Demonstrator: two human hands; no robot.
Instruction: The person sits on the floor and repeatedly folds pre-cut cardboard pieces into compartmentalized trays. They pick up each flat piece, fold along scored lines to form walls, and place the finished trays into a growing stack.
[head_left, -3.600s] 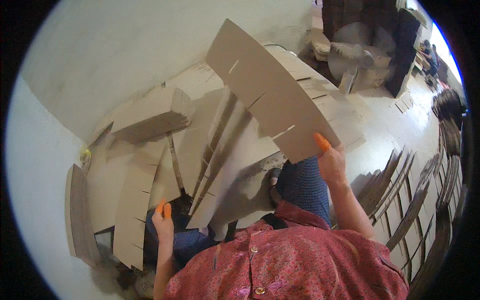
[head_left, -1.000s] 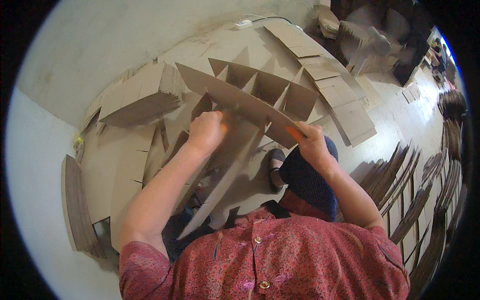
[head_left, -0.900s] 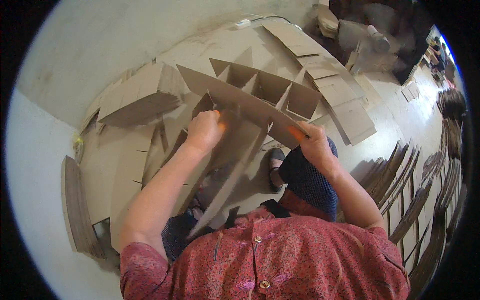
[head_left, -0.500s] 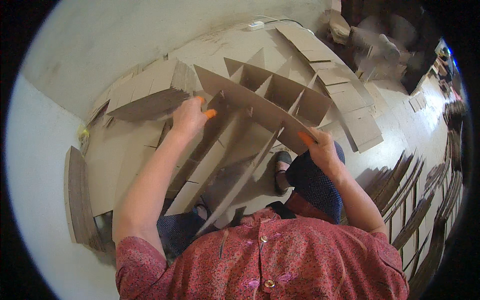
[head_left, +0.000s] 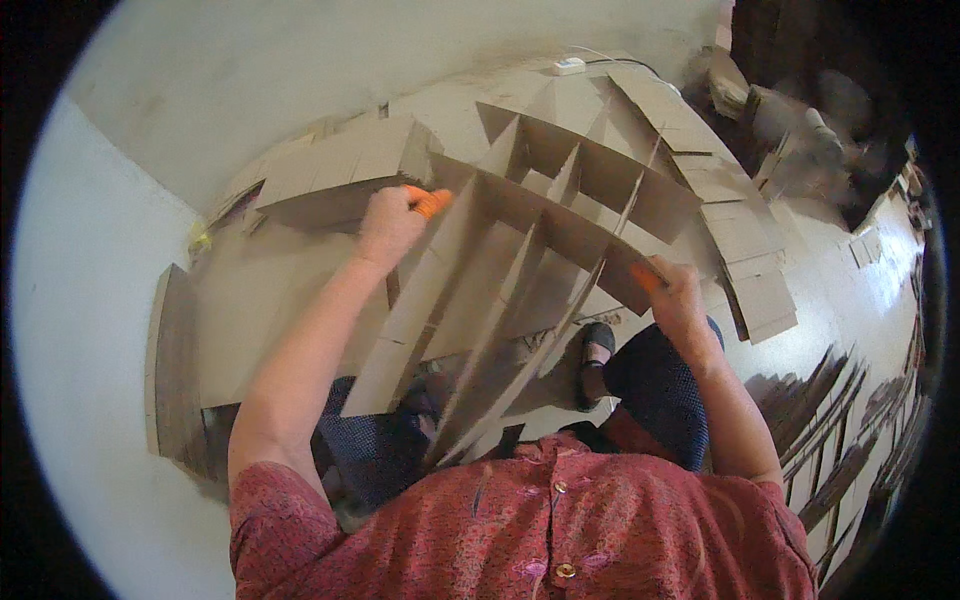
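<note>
Between my hands is a cardboard divider grid, with a near cross strip (head_left: pixel 575 230) and a far cross strip (head_left: pixel 545 140). Three long strips (head_left: pixel 395 375) run through them, fanning toward my lap. My left hand (head_left: pixel 393 226) is closed at the left end of the near cross strip. Its fingertips wear orange covers. At the strip's right end my right hand (head_left: pixel 682 298) pinches the cardboard, an orange-covered finger lying along the face. That hand is close above my right knee (head_left: pixel 655 390).
Beyond my left hand lies a stack of slotted cardboard pieces (head_left: pixel 340 165) on a wide, flat-topped surface (head_left: pixel 290 300). Another stack (head_left: pixel 172 370) stands near the left wall. Overlapping strips (head_left: pixel 745 255) lie on the floor at right, and several bundles (head_left: pixel 830 430) stand lower right. A white power strip (head_left: pixel 569 66) sits far back.
The view has shifted, so most things appear farther right. The long strips' near ends have swung right, and the left one now stands more upright. My left fingers look more tightly closed.
</note>
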